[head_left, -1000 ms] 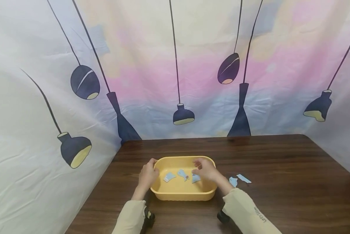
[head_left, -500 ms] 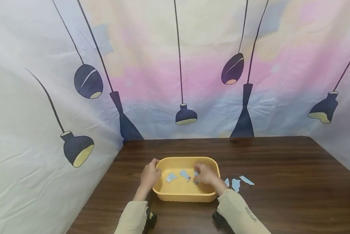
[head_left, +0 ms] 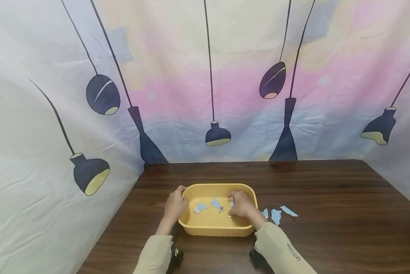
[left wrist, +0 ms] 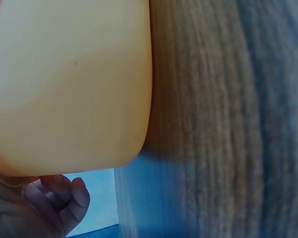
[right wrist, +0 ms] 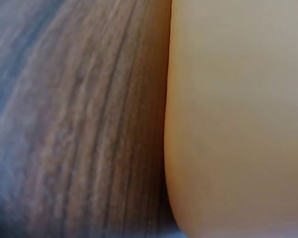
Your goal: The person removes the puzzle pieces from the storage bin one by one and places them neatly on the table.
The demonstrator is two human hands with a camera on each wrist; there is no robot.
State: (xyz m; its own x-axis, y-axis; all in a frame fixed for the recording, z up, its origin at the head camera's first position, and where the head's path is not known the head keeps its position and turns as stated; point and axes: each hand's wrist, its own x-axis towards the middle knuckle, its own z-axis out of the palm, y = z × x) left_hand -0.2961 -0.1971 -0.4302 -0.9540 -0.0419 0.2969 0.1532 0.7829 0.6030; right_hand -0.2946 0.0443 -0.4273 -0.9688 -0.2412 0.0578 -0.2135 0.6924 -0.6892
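Note:
A yellow plastic basin (head_left: 218, 231) stands on the table. My left hand (head_left: 175, 207) grips its left rim; in the left wrist view, the curled fingers (left wrist: 79, 196) of that hand show beyond the basin wall (left wrist: 74, 99). Inside lie a light-blue torn paper piece (head_left: 200, 207) with a pale edge and another torn piece (head_left: 216, 204) bearing a small reddish print. My right hand (head_left: 241, 205) reaches in at the right, thumb and fingers bent around a third blue piece (head_left: 232, 203), which it mostly covers. In the right wrist view only the basin's outer wall (right wrist: 238, 119) and tabletop appear.
Right of the basin lie several more blue paper pieces: one (head_left: 265, 213) by the right wrist, one (head_left: 276, 216) beside it, and a narrow strip (head_left: 289, 211). The dark wooden table (head_left: 328, 198) ends at a cloth backdrop (head_left: 177, 76) printed with lamps.
My right hand has lowered onto the rightmost piece in the basin, and that piece is shifted and more covered. The left hand keeps its grip on the rim. The view has shifted slightly.

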